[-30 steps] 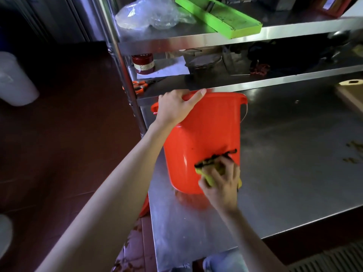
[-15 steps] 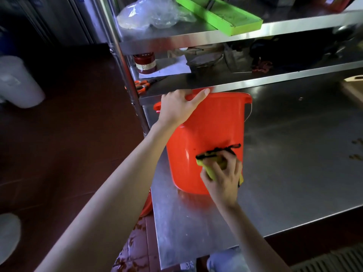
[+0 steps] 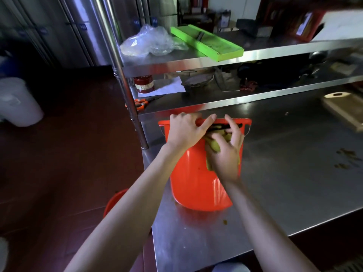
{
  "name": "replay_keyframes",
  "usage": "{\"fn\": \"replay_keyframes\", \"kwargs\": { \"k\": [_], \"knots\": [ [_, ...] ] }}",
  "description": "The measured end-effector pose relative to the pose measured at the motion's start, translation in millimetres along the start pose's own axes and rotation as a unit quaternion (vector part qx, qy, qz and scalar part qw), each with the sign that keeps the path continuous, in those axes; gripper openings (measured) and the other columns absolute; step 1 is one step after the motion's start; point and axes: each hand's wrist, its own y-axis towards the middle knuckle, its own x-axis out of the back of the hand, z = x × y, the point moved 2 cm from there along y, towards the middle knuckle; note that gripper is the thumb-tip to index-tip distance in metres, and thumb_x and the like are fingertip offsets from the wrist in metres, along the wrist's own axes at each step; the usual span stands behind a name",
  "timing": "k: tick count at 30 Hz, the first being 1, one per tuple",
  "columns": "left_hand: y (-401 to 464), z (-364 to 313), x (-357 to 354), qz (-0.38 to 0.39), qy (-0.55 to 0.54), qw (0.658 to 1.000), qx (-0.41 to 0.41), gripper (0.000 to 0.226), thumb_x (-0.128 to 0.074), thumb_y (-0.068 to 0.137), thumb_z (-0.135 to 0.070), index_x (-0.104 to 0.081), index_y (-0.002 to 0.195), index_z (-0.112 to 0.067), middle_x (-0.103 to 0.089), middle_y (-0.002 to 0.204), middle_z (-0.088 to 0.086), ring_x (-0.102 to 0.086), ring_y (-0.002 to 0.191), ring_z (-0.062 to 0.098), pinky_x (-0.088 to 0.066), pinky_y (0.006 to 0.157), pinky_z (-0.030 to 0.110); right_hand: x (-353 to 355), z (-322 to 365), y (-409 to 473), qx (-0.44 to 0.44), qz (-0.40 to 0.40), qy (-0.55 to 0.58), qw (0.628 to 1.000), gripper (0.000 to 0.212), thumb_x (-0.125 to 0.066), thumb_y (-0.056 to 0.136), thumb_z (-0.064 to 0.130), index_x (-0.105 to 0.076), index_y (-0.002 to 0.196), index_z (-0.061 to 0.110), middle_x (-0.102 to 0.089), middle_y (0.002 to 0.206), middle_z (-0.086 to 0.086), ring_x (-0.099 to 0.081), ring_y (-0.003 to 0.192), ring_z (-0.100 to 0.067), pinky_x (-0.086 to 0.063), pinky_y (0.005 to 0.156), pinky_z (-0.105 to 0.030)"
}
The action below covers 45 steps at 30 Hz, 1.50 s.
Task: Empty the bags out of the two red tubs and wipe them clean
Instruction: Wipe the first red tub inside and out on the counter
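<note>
Tub [image 3: 198, 183] on steel table [image 3: 294, 183], standing upright near the table's left edge, its rim tucked just under the lower shelf [image 3: 245, 100] and its long axis running from base up to rim. Both hands sat at the rim end of the tub, well above its base. Left hand [image 3: 186, 131] lay over the near-left part of the rim, fingers curled onto the rim edge and gripping it, apparently to steady the tub. Right hand [image 3: 225, 152] lay just beside the left, touching or nearly touching it, and pressed a yellow-green cloth [image 3: 213, 147] against the tub's upper near wall; the fingers were spread and only partly bent over the cloth, holding it by pressure and a loose clasp, not a tight fist. A dark strip of the cloth reached up to the rim between the two hands. Unwiped wall appeared to lie below and to the left of the cloth, toward the base, so the right hand was the nearer one for the next stroke, probably downward along the long axis while the left hand held the rim. Whether the tub's inside held any bag could not be seen. A second red tub [image 3: 115, 203] showed partly on the floor, left of the table and below the first tub.
</note>
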Motion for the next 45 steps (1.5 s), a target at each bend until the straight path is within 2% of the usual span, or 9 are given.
{"fn": "replay_keyframes", "kwargs": {
  "k": [5, 10, 13, 15, 19, 28, 33, 39, 45],
  "knots": [
    [-4, 8, 13, 0.067, -0.081, 0.988, -0.11, 0.044, -0.049, 0.108, -0.045, -0.059, 0.078, -0.014, -0.059, 0.067, 0.0, -0.06, 0.066, 0.026, -0.044, 0.064, 0.039, 6, -16, 16, 0.021, -0.002, 0.002, 1.0, 0.015, -0.077, 0.081, 0.017, -0.072, 0.095, 0.017, -0.057, 0.142, 0.003, -0.05, 0.116, -0.037, -0.03, 0.106, -0.023],
    [-7, 62, 24, 0.189, -0.226, 0.954, 0.06, 0.053, -0.053, 0.098, -0.069, -0.077, 0.109, -0.024, -0.078, 0.102, -0.013, -0.071, 0.098, 0.006, -0.055, 0.099, 0.042, 23, -38, 17, -0.017, -0.018, 0.031, 0.999, 0.016, -0.078, 0.084, 0.01, -0.069, 0.097, 0.015, -0.056, 0.14, 0.004, -0.048, 0.119, -0.028, -0.032, 0.105, -0.027],
    [-12, 48, 5, 0.133, -0.199, 0.969, 0.068, 0.059, -0.055, 0.093, -0.075, -0.077, 0.103, -0.022, -0.077, 0.093, -0.012, -0.072, 0.093, 0.009, -0.057, 0.094, 0.042, 19, -39, 23, -0.085, -0.06, 0.048, 0.993, 0.016, -0.077, 0.082, 0.012, -0.07, 0.095, 0.018, -0.05, 0.141, 0.001, -0.051, 0.117, -0.029, -0.037, 0.104, -0.024],
    [-10, 40, -4, 0.087, -0.174, 0.979, 0.059, 0.066, -0.054, 0.089, -0.082, -0.075, 0.096, -0.02, -0.076, 0.086, -0.001, -0.071, 0.085, 0.015, -0.058, 0.088, 0.042, 14, -33, 28, -0.121, -0.091, 0.055, 0.987, 0.015, -0.077, 0.08, 0.015, -0.07, 0.093, 0.021, -0.044, 0.138, -0.001, -0.052, 0.114, -0.029, -0.047, 0.099, -0.04],
    [-1, 36, 0, 0.024, -0.119, 0.992, 0.041, 0.071, -0.059, 0.085, -0.082, -0.049, 0.057, -0.018, -0.045, 0.051, -0.005, -0.044, 0.051, 0.01, -0.041, 0.064, 0.037, 0, -9, 14, -0.053, -0.049, 0.026, 0.997, 0.013, -0.077, 0.081, 0.019, -0.074, 0.093, 0.023, -0.049, 0.127, -0.006, -0.049, 0.114, -0.025, -0.047, 0.098, -0.045],
    [15, 43, -1, 0.028, -0.114, 0.992, 0.046, 0.075, -0.056, 0.081, -0.088, -0.06, 0.06, -0.016, -0.055, 0.054, -0.004, -0.054, 0.056, 0.01, -0.047, 0.073, 0.043, -2, -25, -123, -0.067, 0.018, 0.02, 0.997, 0.032, -0.079, 0.078, 0.011, -0.075, 0.097, 0.037, -0.045, 0.126, 0.009, -0.045, 0.114, -0.012, -0.034, 0.101, -0.021],
    [-2, 25, -6, 0.013, -0.1, 0.995, 0.024, 0.055, -0.059, 0.083, -0.081, -0.059, 0.06, -0.031, -0.049, 0.051, -0.016, -0.053, 0.064, 0.002, -0.046, 0.079, 0.04, -7, -26, -56, -0.104, -0.027, 0.011, 0.994, 0.016, -0.078, 0.076, 0.015, -0.074, 0.089, 0.024, -0.044, 0.121, -0.003, -0.045, 0.114, -0.026, -0.042, 0.102, -0.049],
    [6, 26, -8, 0.015, -0.084, 0.995, 0.045, 0.077, -0.046, 0.08, -0.092, -0.077, 0.083, -0.021, -0.063, 0.059, -0.007, -0.063, 0.067, 0.009, -0.054, 0.084, 0.044, -12, -17, -3, -0.063, -0.053, 0.005, 0.997, 0.016, -0.076, 0.081, 0.018, -0.073, 0.096, 0.02, -0.048, 0.125, -0.007, -0.046, 0.118, -0.027, -0.042, 0.104, -0.049],
    [19, 33, -6, 0.033, -0.088, 0.993, 0.07, 0.051, -0.056, 0.082, -0.087, -0.056, 0.053, -0.045, -0.053, 0.051, -0.013, -0.058, 0.063, 0.01, -0.054, 0.086, 0.043, -17, -39, -121, -0.053, 0.048, -0.045, 0.996, 0.034, -0.082, 0.077, 0.015, -0.073, 0.102, 0.037, -0.054, 0.12, -0.007, -0.055, 0.107, -0.032, -0.046, 0.096, -0.044]
  ]
}}
